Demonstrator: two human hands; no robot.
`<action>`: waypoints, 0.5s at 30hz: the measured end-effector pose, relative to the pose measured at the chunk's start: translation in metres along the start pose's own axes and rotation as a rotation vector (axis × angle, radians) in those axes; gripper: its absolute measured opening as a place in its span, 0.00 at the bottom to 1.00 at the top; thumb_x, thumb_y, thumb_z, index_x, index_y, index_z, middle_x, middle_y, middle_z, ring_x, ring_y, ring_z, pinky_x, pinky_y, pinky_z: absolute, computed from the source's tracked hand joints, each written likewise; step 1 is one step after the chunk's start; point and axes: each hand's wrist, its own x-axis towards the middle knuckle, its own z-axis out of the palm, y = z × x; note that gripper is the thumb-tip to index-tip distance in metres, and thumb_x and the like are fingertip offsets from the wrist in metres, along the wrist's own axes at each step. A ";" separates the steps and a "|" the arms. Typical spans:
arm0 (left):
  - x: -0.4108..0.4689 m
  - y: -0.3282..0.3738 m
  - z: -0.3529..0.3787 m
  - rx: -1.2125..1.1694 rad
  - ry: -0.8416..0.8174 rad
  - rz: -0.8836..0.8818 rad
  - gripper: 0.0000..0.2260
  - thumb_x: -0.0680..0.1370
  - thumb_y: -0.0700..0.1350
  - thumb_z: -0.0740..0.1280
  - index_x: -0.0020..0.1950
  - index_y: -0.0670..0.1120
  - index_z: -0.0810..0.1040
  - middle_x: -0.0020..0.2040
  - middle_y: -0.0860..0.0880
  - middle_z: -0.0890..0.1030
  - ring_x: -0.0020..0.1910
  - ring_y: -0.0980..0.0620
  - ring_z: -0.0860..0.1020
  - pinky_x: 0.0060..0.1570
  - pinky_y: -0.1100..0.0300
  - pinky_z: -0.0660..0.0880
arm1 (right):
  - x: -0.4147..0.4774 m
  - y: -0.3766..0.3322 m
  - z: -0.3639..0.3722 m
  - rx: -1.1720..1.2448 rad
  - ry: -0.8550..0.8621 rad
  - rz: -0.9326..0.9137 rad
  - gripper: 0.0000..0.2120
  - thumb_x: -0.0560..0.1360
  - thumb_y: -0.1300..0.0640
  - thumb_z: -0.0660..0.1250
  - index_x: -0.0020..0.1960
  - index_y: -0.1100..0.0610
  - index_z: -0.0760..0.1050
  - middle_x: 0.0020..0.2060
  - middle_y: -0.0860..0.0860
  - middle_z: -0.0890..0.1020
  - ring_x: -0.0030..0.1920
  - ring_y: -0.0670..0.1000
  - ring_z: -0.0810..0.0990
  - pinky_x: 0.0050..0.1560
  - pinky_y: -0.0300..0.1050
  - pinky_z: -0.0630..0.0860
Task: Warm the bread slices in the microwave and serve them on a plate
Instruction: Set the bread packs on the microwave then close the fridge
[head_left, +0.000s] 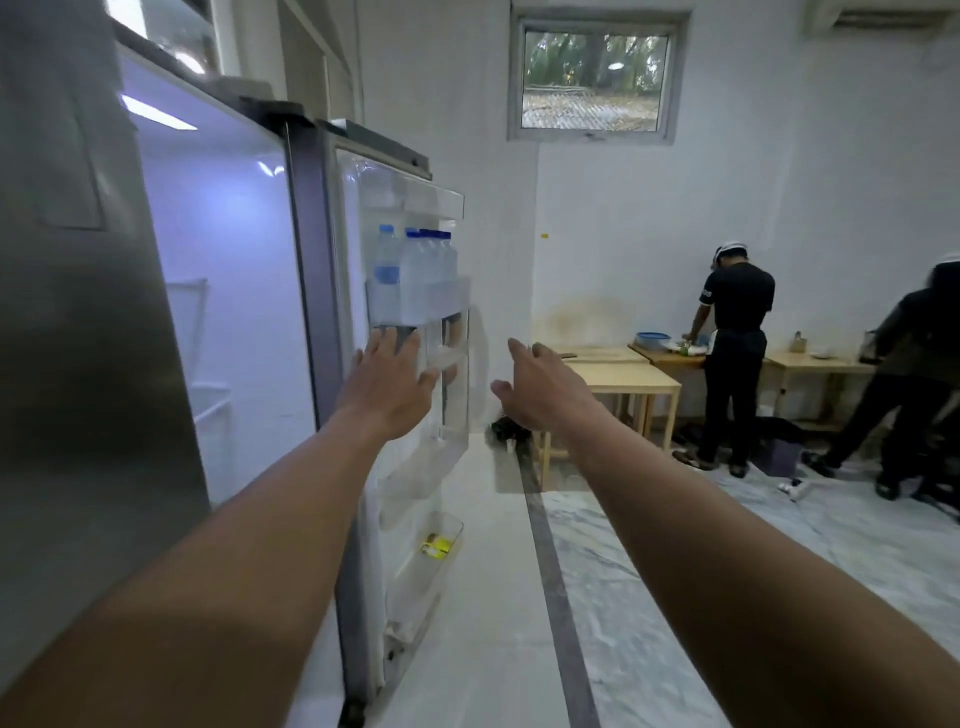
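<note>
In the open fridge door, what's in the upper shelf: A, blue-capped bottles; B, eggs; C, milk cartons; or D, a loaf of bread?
A: clear bottles with blue caps stand side by side in the door shelf.

Brushed metal fridge door (78, 338), clear plastic water bottles (415, 270), pale matt wooden tables (618, 382).
</note>
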 end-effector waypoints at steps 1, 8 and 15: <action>0.018 -0.005 0.012 0.005 0.015 0.011 0.26 0.83 0.55 0.55 0.78 0.46 0.60 0.78 0.42 0.60 0.78 0.41 0.57 0.76 0.39 0.55 | 0.017 0.004 0.007 0.000 -0.007 0.004 0.29 0.81 0.45 0.58 0.78 0.55 0.55 0.72 0.60 0.67 0.72 0.61 0.66 0.67 0.60 0.68; 0.146 -0.039 0.083 0.025 0.075 0.019 0.28 0.83 0.57 0.55 0.81 0.47 0.55 0.79 0.41 0.57 0.79 0.41 0.55 0.77 0.41 0.54 | 0.147 0.029 0.052 0.022 0.010 -0.007 0.27 0.82 0.48 0.58 0.77 0.57 0.57 0.70 0.61 0.68 0.69 0.62 0.69 0.63 0.57 0.70; 0.267 -0.070 0.118 0.049 0.116 0.028 0.28 0.84 0.56 0.54 0.81 0.49 0.53 0.81 0.42 0.54 0.80 0.42 0.51 0.78 0.42 0.53 | 0.279 0.049 0.082 0.084 0.057 0.023 0.27 0.82 0.48 0.59 0.77 0.55 0.57 0.69 0.59 0.69 0.68 0.61 0.70 0.61 0.55 0.71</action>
